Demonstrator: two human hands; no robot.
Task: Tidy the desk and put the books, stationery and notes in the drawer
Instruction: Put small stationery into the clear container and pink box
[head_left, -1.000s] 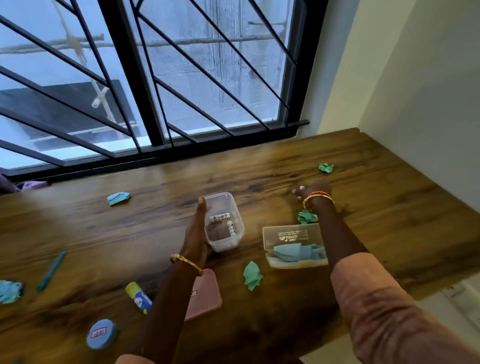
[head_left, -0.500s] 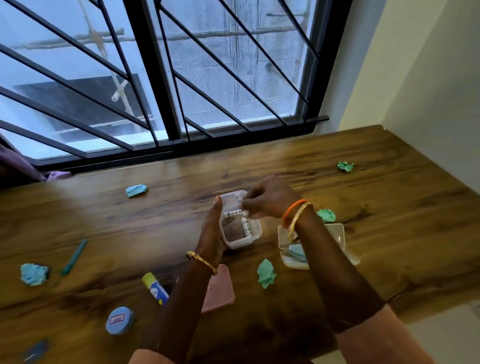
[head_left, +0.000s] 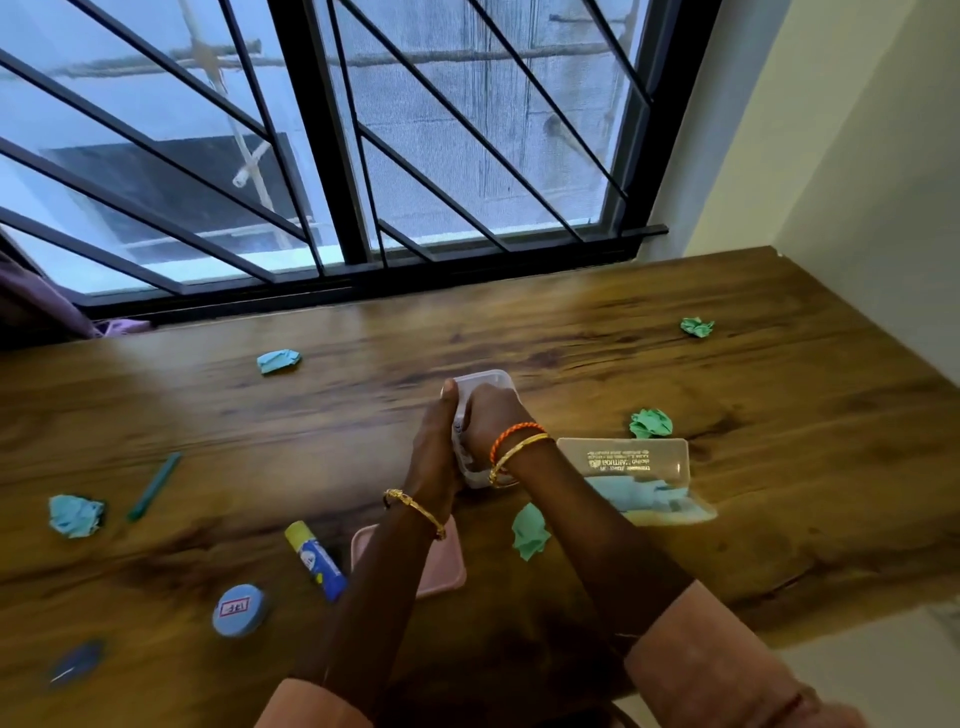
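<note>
Both hands, left hand (head_left: 434, 441) and right hand (head_left: 491, 421), clasp clear box (head_left: 485, 379); paper balls (head_left: 650, 423), glue stick (head_left: 314, 558) litter desk (head_left: 779, 405); tidying barely begun.

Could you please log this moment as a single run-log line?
left hand: holds clear box | right hand: over box, grip unclear | desk: crumpled notes, glue stick remaining

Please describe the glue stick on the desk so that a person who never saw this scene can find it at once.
Start at the wooden desk under the barred window and go to its near edge, left of the person's left hand. The glue stick lies flat there, between the round blue tin and the pink lid. It alone is a blue tube with a yellow cap.
</note>
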